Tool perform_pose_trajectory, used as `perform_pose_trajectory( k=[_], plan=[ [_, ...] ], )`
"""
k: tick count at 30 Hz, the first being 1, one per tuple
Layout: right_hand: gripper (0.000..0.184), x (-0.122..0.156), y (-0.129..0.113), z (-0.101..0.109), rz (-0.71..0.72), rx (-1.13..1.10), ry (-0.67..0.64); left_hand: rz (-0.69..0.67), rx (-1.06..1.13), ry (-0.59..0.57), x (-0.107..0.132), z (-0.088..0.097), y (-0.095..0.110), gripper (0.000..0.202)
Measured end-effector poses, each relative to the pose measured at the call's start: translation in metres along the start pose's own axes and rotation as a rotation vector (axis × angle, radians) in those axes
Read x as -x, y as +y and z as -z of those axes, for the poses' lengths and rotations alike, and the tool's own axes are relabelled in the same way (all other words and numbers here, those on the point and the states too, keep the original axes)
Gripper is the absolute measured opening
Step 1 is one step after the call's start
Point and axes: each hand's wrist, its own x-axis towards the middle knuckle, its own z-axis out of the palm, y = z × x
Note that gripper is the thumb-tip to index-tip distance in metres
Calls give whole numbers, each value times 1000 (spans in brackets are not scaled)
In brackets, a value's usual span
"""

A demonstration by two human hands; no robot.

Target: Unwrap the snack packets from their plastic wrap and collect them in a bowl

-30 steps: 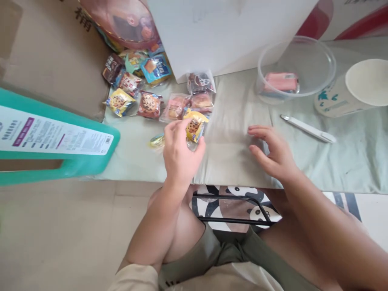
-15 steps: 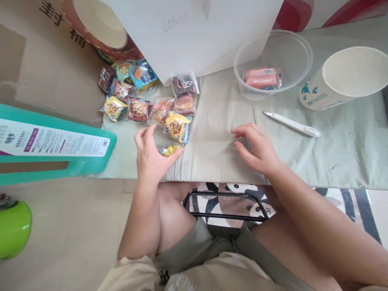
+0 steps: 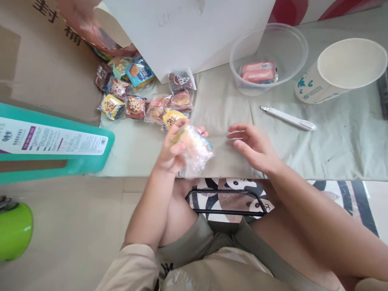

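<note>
My left hand (image 3: 174, 151) is closed around a wrapped snack packet (image 3: 195, 149), lifted above the front edge of the cloth-covered table. The packet is blurred, its wrapper clear and shiny. Just behind it lies a yellow cookie packet (image 3: 172, 118), partly hidden by the fingers. My right hand (image 3: 254, 147) hovers over the cloth with its fingers apart and nothing in them. Several more snack packets sit in a group at the left: a brown cookie packet (image 3: 135, 107), a yellow one (image 3: 111, 106), a blue one (image 3: 139, 73) and a dark one (image 3: 181, 81).
Behind my right hand lies a white utility knife (image 3: 287, 118). A clear plastic bowl (image 3: 235, 79) holds pink packets (image 3: 258, 72). A paper cup (image 3: 315, 87) stands at the right, a white box (image 3: 209, 38) at the back. A green-handled container (image 3: 103, 141) borders the left.
My left hand has taken hold of a snack packet from the table's front and moved right with it. My right hand stays nearly in place, and the view has shifted slightly.
</note>
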Motion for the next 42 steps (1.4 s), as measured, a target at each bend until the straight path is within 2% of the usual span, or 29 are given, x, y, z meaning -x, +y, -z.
perform_pose_trajectory(
  k=[3, 5, 8, 12, 14, 16, 18, 20, 23, 26, 28, 30, 32, 34, 36, 39, 42],
  plan=[
    [71, -2, -1, 1, -107, -241, -42, 34, 56, -94, -36, -33, -22, 79],
    [78, -5, 0, 4, -128, -278, -36, 49, 62, -148, -53, -50, -32, 78],
    [78, -8, 3, 13, -169, -195, 31, 39, 57, -162, -67, -67, -42, 79],
    [66, -11, 6, 25, -190, -91, 253, 26, 42, -180, -69, -81, -51, 87],
    [61, -11, 5, 30, -144, -61, 298, 33, -15, -192, -68, -86, -55, 90],
    [48, -11, 3, 37, -81, 42, 312, 7, -72, -141, -69, -88, -57, 95],
    [29, -9, 4, 49, -6, 285, 376, -35, -136, -71, -70, -87, -57, 106],
    [19, -7, 10, 64, 53, 605, 468, -79, -232, -23, -72, -83, -56, 113],
    [21, -4, 26, 82, 30, 907, 511, -152, -359, 28, -74, -76, -54, 104],
    [10, 0, 35, 91, -51, 960, 498, -204, -398, 66, -74, -71, -54, 95],
    [6, 4, 31, 90, -89, 905, 483, -215, -397, 66, -74, -69, -54, 93],
    [11, 9, 20, 82, -121, 727, 470, -233, -386, 51, -74, -69, -55, 90],
    [16, 13, 4, 69, -174, 401, 425, -242, -392, 30, -73, -70, -56, 88],
    [21, 14, -11, 52, -264, 15, 303, -243, -421, 16, -72, -72, -56, 86],
    [35, 12, -23, 36, -356, -248, 192, -258, -460, 7, -71, -74, -58, 83],
    [46, 6, -29, 22, -426, -389, 122, -324, -499, -24, -71, -75, -63, 78],
    [47, 2, -26, 20, -464, -357, 81, -444, -542, -92, -73, -72, -72, 72]
  ],
)
